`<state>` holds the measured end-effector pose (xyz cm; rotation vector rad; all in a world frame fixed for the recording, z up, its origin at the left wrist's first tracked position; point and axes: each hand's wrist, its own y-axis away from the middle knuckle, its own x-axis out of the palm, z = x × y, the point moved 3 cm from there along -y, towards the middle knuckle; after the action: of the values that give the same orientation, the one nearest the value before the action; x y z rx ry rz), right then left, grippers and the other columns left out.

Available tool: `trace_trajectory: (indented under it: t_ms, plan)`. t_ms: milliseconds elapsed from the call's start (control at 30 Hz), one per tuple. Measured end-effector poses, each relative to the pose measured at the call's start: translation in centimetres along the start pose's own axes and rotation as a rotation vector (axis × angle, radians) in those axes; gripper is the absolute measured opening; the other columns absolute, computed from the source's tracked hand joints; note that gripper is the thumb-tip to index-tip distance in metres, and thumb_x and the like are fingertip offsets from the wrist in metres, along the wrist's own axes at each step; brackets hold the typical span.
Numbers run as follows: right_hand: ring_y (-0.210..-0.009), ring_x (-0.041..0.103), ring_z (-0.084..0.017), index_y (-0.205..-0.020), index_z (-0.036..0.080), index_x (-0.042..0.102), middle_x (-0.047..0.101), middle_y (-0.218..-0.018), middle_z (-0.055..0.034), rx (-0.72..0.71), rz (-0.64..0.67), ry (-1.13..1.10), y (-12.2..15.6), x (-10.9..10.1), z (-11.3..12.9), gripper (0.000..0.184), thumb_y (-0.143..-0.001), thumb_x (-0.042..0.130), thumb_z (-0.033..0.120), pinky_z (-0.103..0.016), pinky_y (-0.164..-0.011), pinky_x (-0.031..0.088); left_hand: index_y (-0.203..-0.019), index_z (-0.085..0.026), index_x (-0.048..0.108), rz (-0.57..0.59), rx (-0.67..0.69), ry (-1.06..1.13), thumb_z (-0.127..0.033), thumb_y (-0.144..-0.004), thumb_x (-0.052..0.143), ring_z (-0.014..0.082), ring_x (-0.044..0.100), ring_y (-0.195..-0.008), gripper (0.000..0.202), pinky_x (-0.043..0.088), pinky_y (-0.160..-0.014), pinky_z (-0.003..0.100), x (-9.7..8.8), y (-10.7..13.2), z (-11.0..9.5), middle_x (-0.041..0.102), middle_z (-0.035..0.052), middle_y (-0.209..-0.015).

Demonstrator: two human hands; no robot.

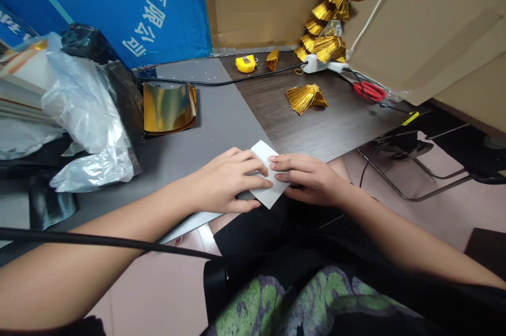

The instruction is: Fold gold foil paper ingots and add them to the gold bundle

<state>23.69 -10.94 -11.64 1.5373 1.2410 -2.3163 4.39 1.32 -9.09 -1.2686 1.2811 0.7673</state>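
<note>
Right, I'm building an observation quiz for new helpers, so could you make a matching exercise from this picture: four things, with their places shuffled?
Things:
1. White rectangular piece of paper
2. Yellow plastic tape measure
3. Stack of shiny gold sheets
4. Red coiled cable

Places:
A. Next to the crumpled dark plastic
B. By the right edge of the dark wood-grain desktop
C. Touched by the left hand and right hand
D. Just in front of the upright brown cardboard

Pairs: 1-C, 2-D, 3-A, 4-B

White paper piece (275, 194) | straight-edged, smooth-faced, a fold or layer line running along it | slanted, far end leaning left | at the near edge of the worktop (231, 122)
</note>
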Motion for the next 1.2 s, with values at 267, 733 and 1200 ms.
trace_trajectory:
  t_ms: [267, 733, 1200]
  plan:
    - [-0.136, 0.058, -0.024, -0.113, 0.017, 0.067, 0.067, -0.134, -0.0134, 0.07, 0.156, -0.074, -2.6, -0.1, -1.3, 0.02, -0.096, 0.06, 0.026, -0.044, -0.111, 0.052, -0.11, -0.024, 0.072, -0.073, -0.101, -0.098, -0.041, -0.098, 0.058, 0.0197, 0.055, -0.102, 0.025, 0.035, -0.082, 0.035, -0.5, 0.3, 1.1, 0.068, 0.0008, -0.112]
    - [-0.122, 0.065, -0.02, -0.113, 0.017, 0.069, 0.073, -0.118, -0.0093, 0.02, 0.121, -0.269, -4.3, 0.1, -3.7, 0.016, -0.1, 0.06, 0.017, -0.039, -0.106, 0.054, -0.11, -0.02, 0.071, -0.238, -0.099, -0.088, -0.029, -0.103, 0.053, 0.0148, 0.057, -0.091, 0.021, 0.038, -0.079, 0.031, -1.3, 0.5, 2.1, 0.07, 0.0013, -0.099]
    - [-0.108, 0.06, -0.019, -0.1, 0.014, 0.076, 0.071, -0.114, -0.0106, -0.188, 0.319, -0.383, -9.0, 0.7, -7.7, 0.015, -0.099, 0.062, 0.02, -0.033, -0.097, 0.05, -0.11, -0.022, 0.069, -0.533, -0.307, -0.42, -0.031, -0.093, 0.073, 0.0197, 0.055, -0.097, 0.019, 0.033, -0.083, 0.037, -2.1, 0.9, 2.7, 0.067, 0.0049, -0.102]
